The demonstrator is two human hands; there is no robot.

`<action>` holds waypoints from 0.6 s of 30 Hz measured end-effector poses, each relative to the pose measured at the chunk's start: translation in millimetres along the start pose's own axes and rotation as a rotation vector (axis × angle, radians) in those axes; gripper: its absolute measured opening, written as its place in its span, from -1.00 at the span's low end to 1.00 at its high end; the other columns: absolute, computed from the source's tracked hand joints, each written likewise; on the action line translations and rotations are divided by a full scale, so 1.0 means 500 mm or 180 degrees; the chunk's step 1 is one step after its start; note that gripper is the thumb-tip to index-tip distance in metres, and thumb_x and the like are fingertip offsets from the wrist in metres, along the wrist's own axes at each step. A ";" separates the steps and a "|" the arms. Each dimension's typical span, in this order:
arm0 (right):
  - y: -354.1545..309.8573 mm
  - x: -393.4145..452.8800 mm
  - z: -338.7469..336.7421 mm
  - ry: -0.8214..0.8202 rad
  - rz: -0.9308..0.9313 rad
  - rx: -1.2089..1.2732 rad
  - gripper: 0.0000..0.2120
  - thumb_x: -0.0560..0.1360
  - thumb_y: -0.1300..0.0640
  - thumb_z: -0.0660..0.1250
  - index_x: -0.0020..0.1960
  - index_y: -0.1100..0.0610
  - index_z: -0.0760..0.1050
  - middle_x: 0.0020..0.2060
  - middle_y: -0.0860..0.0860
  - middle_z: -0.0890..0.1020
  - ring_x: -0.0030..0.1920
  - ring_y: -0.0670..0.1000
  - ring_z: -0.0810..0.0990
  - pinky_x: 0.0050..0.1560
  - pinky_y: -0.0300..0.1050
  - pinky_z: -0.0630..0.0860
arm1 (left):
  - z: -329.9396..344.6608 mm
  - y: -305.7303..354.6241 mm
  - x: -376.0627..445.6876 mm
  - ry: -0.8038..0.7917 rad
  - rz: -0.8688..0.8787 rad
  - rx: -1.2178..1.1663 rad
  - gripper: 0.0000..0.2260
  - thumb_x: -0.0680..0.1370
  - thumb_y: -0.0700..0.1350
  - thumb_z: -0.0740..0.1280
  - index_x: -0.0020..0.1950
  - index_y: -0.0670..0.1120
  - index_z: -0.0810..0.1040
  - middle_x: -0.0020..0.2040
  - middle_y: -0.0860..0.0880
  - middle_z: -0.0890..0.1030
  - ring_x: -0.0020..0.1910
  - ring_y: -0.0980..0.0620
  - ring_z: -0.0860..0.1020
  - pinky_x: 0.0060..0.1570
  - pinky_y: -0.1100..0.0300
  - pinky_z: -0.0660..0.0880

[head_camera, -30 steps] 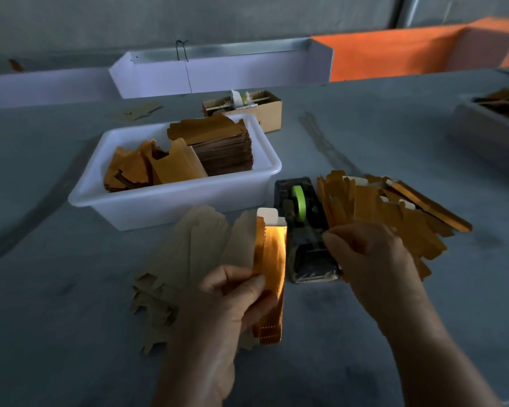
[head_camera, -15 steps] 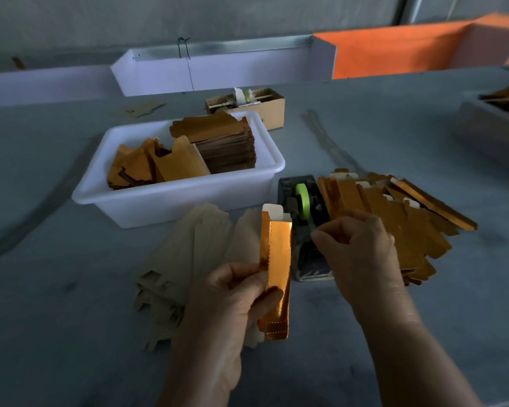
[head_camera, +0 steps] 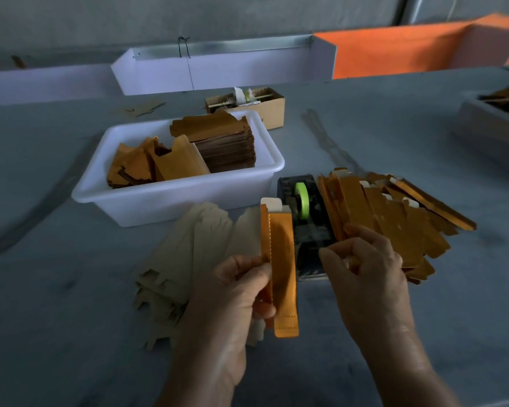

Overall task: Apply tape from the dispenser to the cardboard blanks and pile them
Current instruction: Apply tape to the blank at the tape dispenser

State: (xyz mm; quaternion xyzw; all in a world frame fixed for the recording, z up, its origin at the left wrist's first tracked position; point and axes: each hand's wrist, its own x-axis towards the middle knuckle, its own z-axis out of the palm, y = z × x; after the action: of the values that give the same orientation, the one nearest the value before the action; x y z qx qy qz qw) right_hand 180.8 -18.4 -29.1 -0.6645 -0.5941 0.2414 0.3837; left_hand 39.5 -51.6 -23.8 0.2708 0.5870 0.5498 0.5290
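Observation:
My left hand (head_camera: 241, 292) grips a folded gold cardboard blank (head_camera: 281, 259), held upright with its white tab at the top. Just right of it stands a black tape dispenser (head_camera: 306, 227) with a green tape roll (head_camera: 301, 199). My right hand (head_camera: 365, 271) hovers over the dispenser's near end, thumb and forefinger pinched together; any tape between them is too small to make out. A pile of gold blanks (head_camera: 394, 218) lies right of the dispenser. Flat beige blanks (head_camera: 188, 259) lie fanned out under my left hand.
A white plastic tub (head_camera: 171, 198) behind the beige blanks holds more gold blanks and a brown stack. A small cardboard box (head_camera: 272, 108) sits farther back. A grey tray (head_camera: 494, 124) stands at the right edge. White and orange bins line the back.
My right hand has drawn back from the dispenser's cutter toward me with its fingers pinched. The left hand has raised the gold blank slightly.

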 end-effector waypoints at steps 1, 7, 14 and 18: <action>0.001 -0.002 0.002 0.0027 -0.0011 0.0001 -0.80 0.46 0.10 0.37 -0.30 -0.04 0.44 0.28 -0.06 0.42 0.31 0.03 0.28 0.05 -0.17 0.23 | 0.003 0.002 0.001 -0.0052 0.0034 0.0021 -0.77 0.48 -0.23 0.38 -0.37 -0.04 0.61 -0.45 -0.01 0.56 -0.55 0.13 0.47 -0.59 0.33 0.38; 0.011 -0.006 0.016 0.0218 -0.0107 -0.0002 -0.83 0.45 0.12 0.40 -0.27 0.00 0.46 0.21 -0.07 0.46 0.26 0.02 0.31 0.01 -0.20 0.22 | 0.038 0.025 0.010 -0.0388 0.0468 0.0237 -0.85 0.54 -0.23 0.33 -0.23 -0.07 0.52 -0.45 -0.01 0.51 -0.58 0.16 0.37 -0.59 0.35 0.30; 0.023 -0.009 0.036 0.0506 -0.0173 0.0028 -0.96 0.45 0.18 0.40 -0.17 0.15 0.59 0.19 -0.02 0.51 0.24 0.04 0.36 0.08 -0.13 0.30 | 0.071 0.018 0.027 -0.0475 0.0426 0.0596 -0.96 0.55 -0.16 0.34 -0.10 -0.08 0.53 -0.39 0.04 0.53 -0.58 0.22 0.40 -0.57 0.36 0.33; 0.016 -0.003 0.034 0.0592 -0.0369 -0.0144 -0.86 0.44 0.26 0.41 -0.29 0.18 0.53 0.06 -0.01 0.53 0.05 -0.04 0.37 -0.13 -0.24 0.25 | 0.070 0.018 0.035 -0.0456 0.0380 0.0616 -0.94 0.55 -0.15 0.34 -0.13 -0.08 0.54 -0.44 0.05 0.51 -0.61 0.22 0.38 -0.59 0.37 0.32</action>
State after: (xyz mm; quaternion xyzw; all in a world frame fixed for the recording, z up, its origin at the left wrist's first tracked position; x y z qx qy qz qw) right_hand 172.0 -16.1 -45.6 -0.6571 -0.5987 0.1425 0.4354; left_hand 64.0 -21.0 -15.6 0.3935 0.5809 0.5003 0.5073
